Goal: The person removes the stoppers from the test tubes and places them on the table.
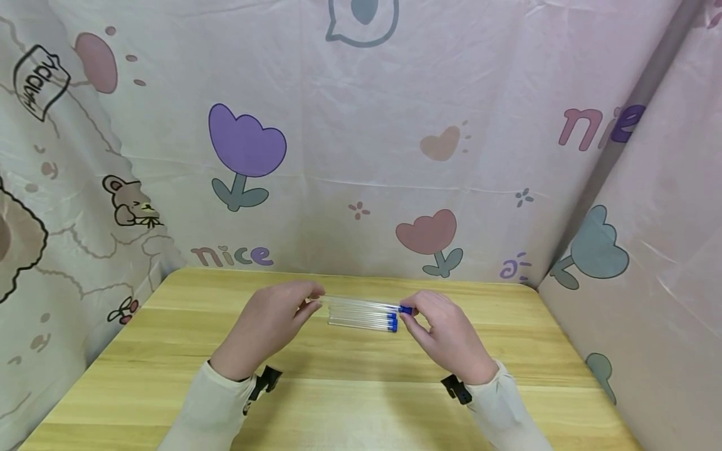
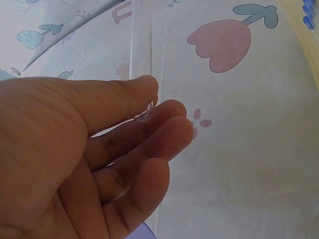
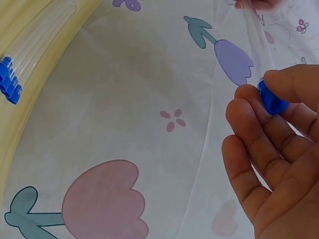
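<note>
Above the row of clear, blue-ended tubes (image 1: pixel 361 319) on the table (image 1: pixel 350 404), I had one more tube (image 1: pixel 361 301) suspended between two hands. To the row's left, the left hand (image 1: pixel 276 316) angled inward, thumb and fingers pinching the clear end (image 1: pixel 327 297); to its right, the right hand (image 1: pixel 449 327) mirrored it, fingers clamped on the blue end (image 1: pixel 405 309), the rest bent.

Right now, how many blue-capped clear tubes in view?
5 visible: one held tube, left hand and right hand at its ends; four row tubes side by side on the table. Overlap may hide more.
</note>
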The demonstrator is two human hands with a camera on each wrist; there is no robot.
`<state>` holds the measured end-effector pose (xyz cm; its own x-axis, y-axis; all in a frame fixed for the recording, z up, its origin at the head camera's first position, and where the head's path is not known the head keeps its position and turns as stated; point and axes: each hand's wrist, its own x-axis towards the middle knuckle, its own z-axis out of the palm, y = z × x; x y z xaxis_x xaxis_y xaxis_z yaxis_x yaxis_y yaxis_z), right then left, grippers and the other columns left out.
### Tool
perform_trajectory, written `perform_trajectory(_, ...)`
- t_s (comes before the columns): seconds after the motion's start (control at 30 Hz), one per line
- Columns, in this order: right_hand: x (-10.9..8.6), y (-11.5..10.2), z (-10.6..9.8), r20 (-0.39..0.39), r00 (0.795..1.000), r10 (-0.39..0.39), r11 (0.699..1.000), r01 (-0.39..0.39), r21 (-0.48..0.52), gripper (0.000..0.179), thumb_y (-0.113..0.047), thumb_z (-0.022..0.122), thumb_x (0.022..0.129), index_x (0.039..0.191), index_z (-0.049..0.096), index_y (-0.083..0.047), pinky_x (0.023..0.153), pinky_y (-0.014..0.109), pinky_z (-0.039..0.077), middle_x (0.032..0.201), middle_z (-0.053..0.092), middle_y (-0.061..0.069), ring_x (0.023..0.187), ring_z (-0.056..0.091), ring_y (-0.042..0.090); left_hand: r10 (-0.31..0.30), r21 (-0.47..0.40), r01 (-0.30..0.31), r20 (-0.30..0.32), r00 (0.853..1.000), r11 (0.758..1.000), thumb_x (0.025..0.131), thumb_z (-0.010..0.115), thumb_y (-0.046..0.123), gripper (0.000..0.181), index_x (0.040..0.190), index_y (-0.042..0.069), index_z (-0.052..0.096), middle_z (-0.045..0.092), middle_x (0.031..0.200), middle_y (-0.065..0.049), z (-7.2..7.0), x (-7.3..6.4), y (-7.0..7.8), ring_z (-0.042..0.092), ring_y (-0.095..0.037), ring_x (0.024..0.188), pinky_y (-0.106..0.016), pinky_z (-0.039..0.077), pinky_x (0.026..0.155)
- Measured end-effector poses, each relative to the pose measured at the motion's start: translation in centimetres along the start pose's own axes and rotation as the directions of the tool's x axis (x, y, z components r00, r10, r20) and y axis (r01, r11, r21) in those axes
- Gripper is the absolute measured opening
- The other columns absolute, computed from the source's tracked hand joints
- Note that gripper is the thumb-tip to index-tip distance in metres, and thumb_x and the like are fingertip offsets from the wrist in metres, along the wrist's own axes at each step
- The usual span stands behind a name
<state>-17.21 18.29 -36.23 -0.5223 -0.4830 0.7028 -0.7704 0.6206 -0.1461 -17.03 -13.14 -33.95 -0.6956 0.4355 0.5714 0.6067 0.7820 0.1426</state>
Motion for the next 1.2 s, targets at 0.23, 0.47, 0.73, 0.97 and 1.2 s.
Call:
perform_trajectory(0.23, 0.08, -0.12, -0.01, 0.007, 1.0, 0.005, 1.0, -0.005, 0.0, 0.015, -0.003, 0.078, 0.09, 0.101, 0.071, -0.011, 0.071, 0.026, 0.054, 0.092, 0.069, -0.007, 0.081, 0.06, 0.005, -0.005, -0.01, 0.005, 0.005, 1.0, 1.0, 0.091, 0.081, 0.014, 0.016, 0.106, 0.014, 0.075, 0.075, 0.096, 0.006, -0.06, -0.01, 0.04, 0.068, -0.006, 0.075, -0.026, 0.056, 0.066)
perform_trajectory(0.47, 0.02, -0.11, 0.11, 0.013, 1.0, 0.004, 1.0, -0.004, 0.001, 0.015, -0.004, 0.078, 0.09, 0.101, 0.071, -0.01, 0.07, 0.026, 0.053, 0.092, 0.069, -0.008, 0.079, 0.058, 0.004, -0.021, -0.031, 0.023, 0.037, 0.999, 0.999, 0.091, 0.081, 0.016, 0.018, 0.108, 0.016, 0.075, 0.074, 0.092, 0.009, -0.18, -0.04, 0.07, 0.065, -0.002, 0.072, -0.024, 0.053, 0.064)
perform_trajectory(0.73, 0.06, -0.07, 0.16, 0.017, 1.0, 0.008, 1.0, -0.008, -0.005, 0.015, -0.004, 0.078, 0.09, 0.102, 0.071, -0.01, 0.069, 0.026, 0.053, 0.092, 0.069, -0.007, 0.08, 0.059, 0.004, -0.03, -0.037, 0.032, 0.04, 0.999, 0.999, 0.091, 0.081, 0.017, 0.019, 0.109, 0.016, 0.073, 0.074, 0.09, 0.009, -0.14, -0.04, 0.09, 0.066, -0.003, 0.072, -0.024, 0.053, 0.064)
perform_trajectory(0.97, 0.04, 0.03, 0.17, 0.022, 1.0, 0.004, 1.0, -0.004, 0.004, 0.016, -0.004, 0.078, 0.09, 0.102, 0.071, -0.011, 0.069, 0.026, 0.053, 0.092, 0.069, -0.008, 0.079, 0.059, 0.004, -0.035, -0.043, 0.037, 0.045, 0.998, 0.998, 0.091, 0.081, 0.018, 0.015, 0.101, 0.02, 0.071, 0.071, 0.086, 0.012, -0.16, -0.02, 0.03, 0.062, -0.001, 0.07, -0.024, 0.052, 0.063)
perform_trajectory(1.2, -0.04, 0.33, 0.32, 0.039, 0.999, 0.011, 1.0, -0.011, 0.006, 0.015, -0.005, 0.078, 0.091, 0.103, 0.071, -0.011, 0.07, 0.026, 0.053, 0.093, 0.069, -0.009, 0.081, 0.059, 0.004, -0.048, -0.063, 0.051, 0.051, 0.998, 0.997, 0.092, 0.08, 0.019, 0.012, 0.101, 0.02, 0.072, 0.072, 0.087, 0.012, -0.21, -0.05, -0.14, 0.058, 0.001, 0.068, -0.023, 0.049, 0.061)
